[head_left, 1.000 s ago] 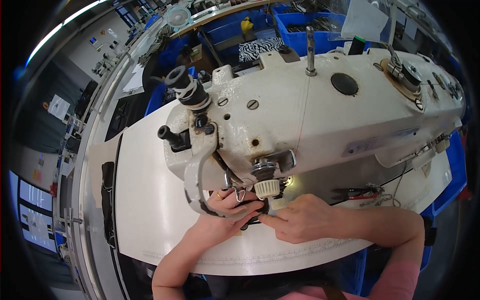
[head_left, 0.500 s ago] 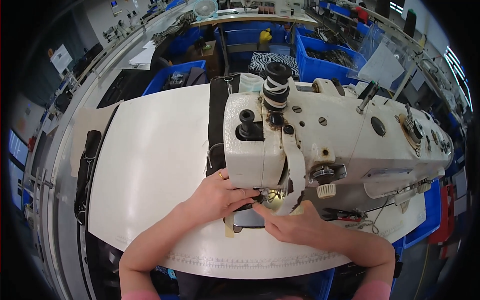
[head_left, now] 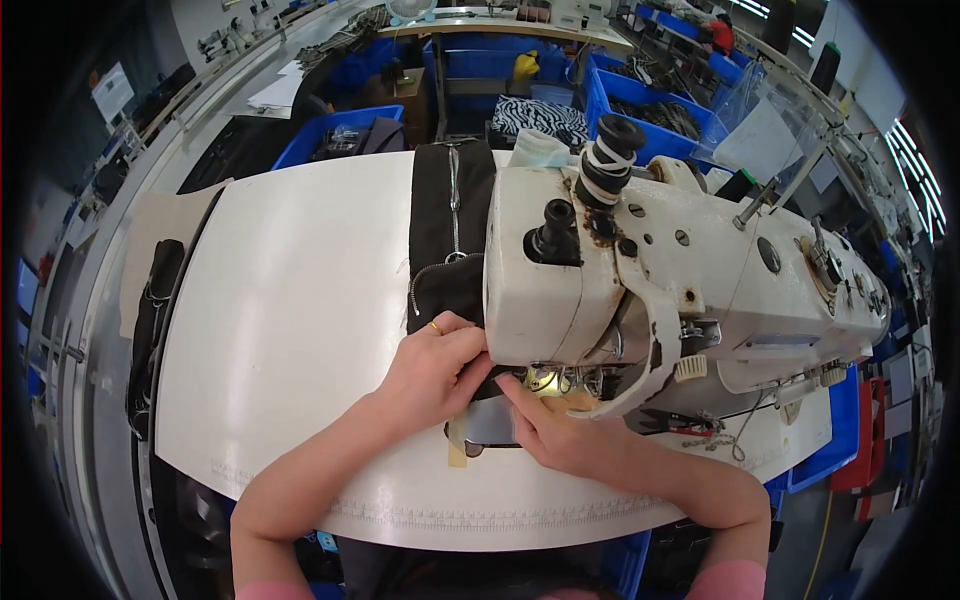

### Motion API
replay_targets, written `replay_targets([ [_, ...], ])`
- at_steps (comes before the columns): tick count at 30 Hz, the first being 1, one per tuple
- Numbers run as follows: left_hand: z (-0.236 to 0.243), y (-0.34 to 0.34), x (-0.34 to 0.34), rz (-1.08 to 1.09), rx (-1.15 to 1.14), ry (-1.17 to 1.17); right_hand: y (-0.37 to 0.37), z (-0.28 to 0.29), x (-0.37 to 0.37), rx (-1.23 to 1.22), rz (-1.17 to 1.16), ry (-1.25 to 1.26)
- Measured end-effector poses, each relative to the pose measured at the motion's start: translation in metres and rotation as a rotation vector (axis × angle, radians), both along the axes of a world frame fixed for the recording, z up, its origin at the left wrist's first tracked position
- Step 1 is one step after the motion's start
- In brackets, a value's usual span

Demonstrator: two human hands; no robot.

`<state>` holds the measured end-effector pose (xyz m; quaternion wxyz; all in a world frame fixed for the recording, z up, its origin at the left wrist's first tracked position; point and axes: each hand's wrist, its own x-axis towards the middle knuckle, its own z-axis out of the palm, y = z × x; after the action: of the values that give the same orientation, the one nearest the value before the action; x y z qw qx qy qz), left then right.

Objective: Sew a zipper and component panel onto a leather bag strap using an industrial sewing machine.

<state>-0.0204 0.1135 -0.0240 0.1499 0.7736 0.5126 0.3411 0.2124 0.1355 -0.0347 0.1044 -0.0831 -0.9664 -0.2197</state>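
Black fabric (head_left: 432,220), zip (head_left: 455,192) apparently attached, lies beside the sewing machine (head_left: 640,260), pinched in the left hand (head_left: 432,370); what remains, and whether the right hand (head_left: 568,432) grips, is unclear.

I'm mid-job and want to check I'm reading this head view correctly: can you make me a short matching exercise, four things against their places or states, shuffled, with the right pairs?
Things
1. Left hand
2. Right hand
3. Red-and-black snips
4. Dark zippered fabric

Places or states
A. Lies on the white tabletop, to the right of both hands
B. Runs along the left side of the sewing machine
C. Extends its index finger beside the yellow light
D. Wears a gold-coloured ring

Right pairs: 1-D, 2-C, 3-A, 4-B
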Motion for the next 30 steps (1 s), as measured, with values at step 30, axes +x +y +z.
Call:
replay_targets([
  [30,0.028,-0.007,-0.004,-0.278,0.118,0.214,-0.001,-0.007,-0.005,-0.53,-0.057,0.388],
])
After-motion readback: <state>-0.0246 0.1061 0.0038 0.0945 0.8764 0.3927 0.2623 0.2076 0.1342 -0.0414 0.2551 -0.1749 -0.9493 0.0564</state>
